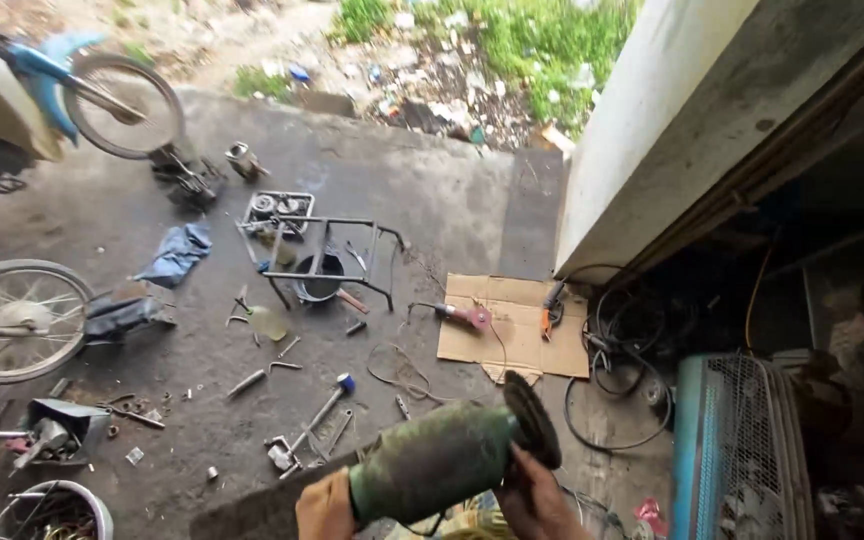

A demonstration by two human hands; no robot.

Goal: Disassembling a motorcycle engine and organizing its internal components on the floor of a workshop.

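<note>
Floor: bare grey concrete [452, 200], stained and gritty, littered w/ tools and bike parts across left half.
Setting: open-front workshop; weeds and rubbish [472, 70] beyond far edge of the slab.
Right side: pale concrete wall [652, 130] slanting far to near, dark shelving behind; blue mesh-front cabinet [742, 450] near right.
Grinder: green angle grinder [442, 460] held up near bottom centre, dark disc [532, 420] at its right end, tilted toward far right.
Left hand: [327, 508] wrapped round rear of grinder body, gripping it.
Right hand: [537, 500] under the head, fingers up against the disc; firm grip or just touching, can't tell.
Centre: black metal frame [327, 255] w/ a dark bowl [318, 280] inside, mid floor.
Cardboard: flattened sheet [517, 325] right of centre, a second grinder w/ red disc [462, 316] at its left edge, black cables [617, 370] coiled just right of it.
Left edge: spoked wheel [17, 320] near left, motorbike front wheel [127, 105] far left, blue rag [177, 255] between.
Near left: hammer w/ blue end [322, 410], wrenches, small bits.
Open room: bare strip far centre, between frame and wall; narrow gap near centre past the cardboard.
</note>
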